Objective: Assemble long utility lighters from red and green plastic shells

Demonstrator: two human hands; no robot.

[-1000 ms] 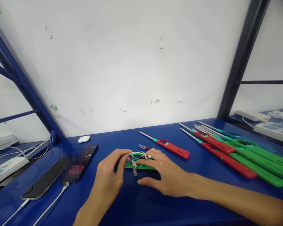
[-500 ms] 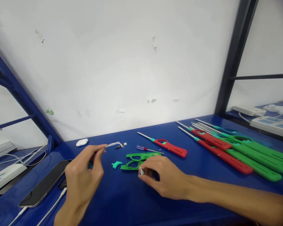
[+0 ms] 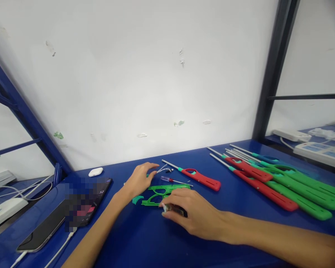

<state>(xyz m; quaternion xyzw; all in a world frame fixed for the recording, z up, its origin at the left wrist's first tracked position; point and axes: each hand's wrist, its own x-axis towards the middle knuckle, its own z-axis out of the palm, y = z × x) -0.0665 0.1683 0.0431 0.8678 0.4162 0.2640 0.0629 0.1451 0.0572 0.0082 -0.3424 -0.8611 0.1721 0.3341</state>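
My left hand (image 3: 141, 179) reaches to the back of the blue table, its thumb and index finger apart. Beside its fingertips lies a thin clear tube with white and black wire ends (image 3: 167, 170). My right hand (image 3: 191, 210) grips a small dark lighter fuel tank (image 3: 175, 209) with a whitish end, partly hidden by the fingers. Just behind that hand are two green lighter handle halves (image 3: 153, 201), the nearer one partly covered. A turquoise trigger (image 3: 137, 200) sits to their left. Between the tube and the green halves rests a small screwdriver (image 3: 170, 180) with a purple handle.
A red long-necked lighter (image 3: 202, 178) lies behind my right hand. Several red, green and blue lighters (image 3: 284, 186) are piled at the right. Two phones (image 3: 44, 229) with white cables and a white earbud case (image 3: 95, 172) occupy the left side. A white wall stands behind.
My left hand has moved forward and right and set the clear tube down near the screwdriver. A second phone now shows at the left. My right hand stays nearly in place with the fuel tank.
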